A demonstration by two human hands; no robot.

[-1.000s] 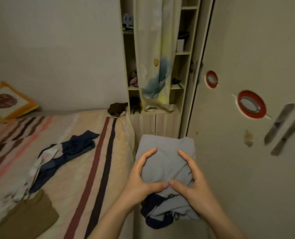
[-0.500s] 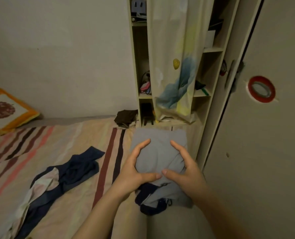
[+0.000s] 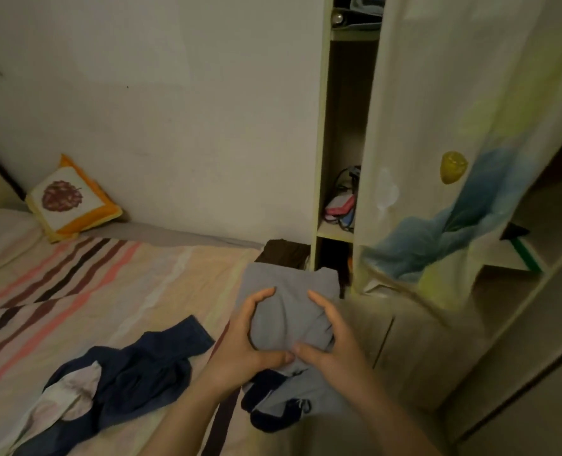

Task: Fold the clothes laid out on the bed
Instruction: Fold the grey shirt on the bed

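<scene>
A folded grey garment with dark blue trim (image 3: 288, 307) is held in the air above the right edge of the striped bed (image 3: 115, 291). My left hand (image 3: 243, 343) grips its left side and my right hand (image 3: 330, 343) grips its right side, thumbs meeting at the front. The dark blue trim hangs loose below my hands. A crumpled dark blue and white garment (image 3: 118, 376) lies unfolded on the bed to the left. A small dark brown garment (image 3: 283, 253) sits at the far corner of the bed.
An orange-bordered cushion (image 3: 71, 199) leans on the wall at the bed's head. An open shelf unit (image 3: 342, 159) with a patterned curtain (image 3: 454, 166) stands right of the bed. A cupboard front fills the lower right.
The view has swung left and the grey garment, held in both hands, has moved from in front of the wardrobe door to over the bed's right edge.
</scene>
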